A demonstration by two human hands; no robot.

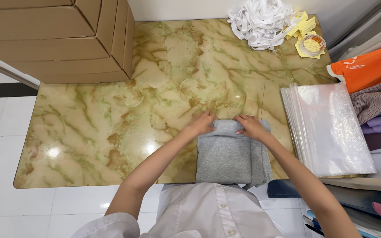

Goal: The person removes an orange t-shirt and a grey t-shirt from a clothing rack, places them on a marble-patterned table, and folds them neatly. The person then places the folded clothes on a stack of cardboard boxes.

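Left hand: (pixel 203 123) fingers curled over the far left corner of the grey garment (pixel 230 154), pinching the rolled top fold.
Right hand: (pixel 251 127) closed on the same fold at its far right end, fingers bent down onto the cloth.
Grey garment: folded into a rectangle, lying flat on the near right part of the table, its near edge reaching the table's front rim; the far edge is doubled over under both hands.
Table: (pixel 111 114) glossy top in a cream, green and brown marble pattern, with light glare near the front left.
Clear bags: (pixel 331 128) a flat stack of transparent plastic sleeves just right of the garment, at the table's right edge.
Cardboard boxes: (pixel 54 39) brown, stacked at the far left corner, overhanging the table.
White strips: (pixel 261 22) a tangled heap at the far edge, beside yellow paper tags (pixel 303 26) and a tape roll (pixel 312 43).
Clothing pile: (pixel 375 88) orange, checked and purple fabrics to the right, off the table.
Floor: (pixel 1 132) white glossy tiles to the left and front.
Wearer: white buttoned shirt (pixel 203 211), short sleeves.
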